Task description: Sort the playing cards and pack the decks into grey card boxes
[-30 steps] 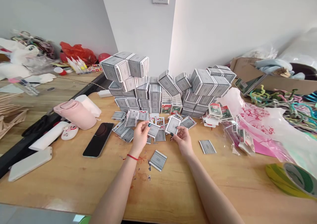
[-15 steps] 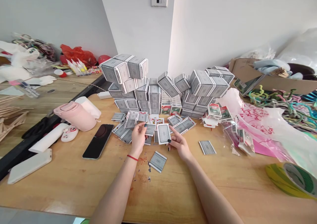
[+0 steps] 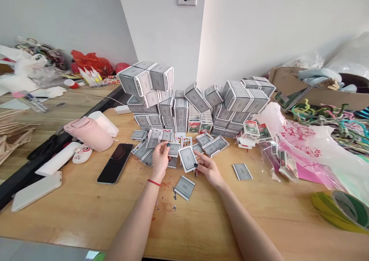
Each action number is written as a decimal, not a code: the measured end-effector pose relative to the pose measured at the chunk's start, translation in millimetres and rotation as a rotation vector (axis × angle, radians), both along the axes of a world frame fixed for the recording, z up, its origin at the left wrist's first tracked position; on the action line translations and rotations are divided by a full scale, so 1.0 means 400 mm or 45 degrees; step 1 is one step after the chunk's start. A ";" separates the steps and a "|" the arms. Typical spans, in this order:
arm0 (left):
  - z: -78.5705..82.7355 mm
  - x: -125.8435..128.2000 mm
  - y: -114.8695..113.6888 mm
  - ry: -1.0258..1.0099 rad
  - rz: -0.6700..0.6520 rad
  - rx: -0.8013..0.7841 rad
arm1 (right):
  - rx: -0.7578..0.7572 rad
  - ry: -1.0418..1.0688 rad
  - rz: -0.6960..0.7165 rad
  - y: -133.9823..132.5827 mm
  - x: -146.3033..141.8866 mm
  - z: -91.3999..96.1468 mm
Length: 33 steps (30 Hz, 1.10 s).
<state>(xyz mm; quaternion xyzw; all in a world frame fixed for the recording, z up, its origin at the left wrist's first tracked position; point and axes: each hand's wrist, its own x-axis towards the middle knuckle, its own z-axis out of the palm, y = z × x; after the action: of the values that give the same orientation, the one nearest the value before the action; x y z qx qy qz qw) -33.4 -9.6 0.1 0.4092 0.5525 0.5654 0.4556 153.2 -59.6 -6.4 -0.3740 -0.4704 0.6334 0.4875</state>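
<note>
Between my hands lies a loose spread of grey-backed playing cards (image 3: pixel 161 136), with a few red-suited faces showing near the middle. My left hand (image 3: pixel 160 159) pinches the edge of a grey-backed card (image 3: pixel 174 150) between its fingertips. My right hand (image 3: pixel 207 168) grips the lower corner of another grey-backed card (image 3: pixel 188 159), tilted over the spread. A single card (image 3: pixel 185 187) lies face down just below my hands. Farther right lies another face-down card (image 3: pixel 242 172).
Behind the cards rises a tall stack of grey card boxes (image 3: pixel 173 107). A black smartphone (image 3: pixel 115 163) and a pink flask (image 3: pixel 89 134) stand left on the wooden table (image 3: pixel 86 211). Plastic bags (image 3: pixel 305 149), green tape (image 3: pixel 343 211), and a cardboard box (image 3: pixel 317 95) lie right.
My right hand has shifted its card left and lower, over the spread. My left hand has moved slightly right and down, and the view has shifted slightly.
</note>
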 end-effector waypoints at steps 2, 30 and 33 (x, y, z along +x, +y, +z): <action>0.001 0.001 -0.001 0.024 -0.004 0.009 | 0.001 -0.025 -0.003 0.001 -0.001 -0.002; 0.000 -0.001 0.001 0.113 -0.039 0.063 | -0.020 -0.100 -0.086 0.006 0.006 -0.003; -0.002 0.002 -0.001 0.202 -0.091 0.103 | 0.022 -0.194 -0.091 0.005 0.004 -0.002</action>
<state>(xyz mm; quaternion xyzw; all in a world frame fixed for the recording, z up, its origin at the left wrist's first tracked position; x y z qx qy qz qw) -32.4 -9.8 -0.9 0.4902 0.5485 0.5366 0.4133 154.9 -57.6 -7.2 -0.4335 -0.4979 0.5813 0.4757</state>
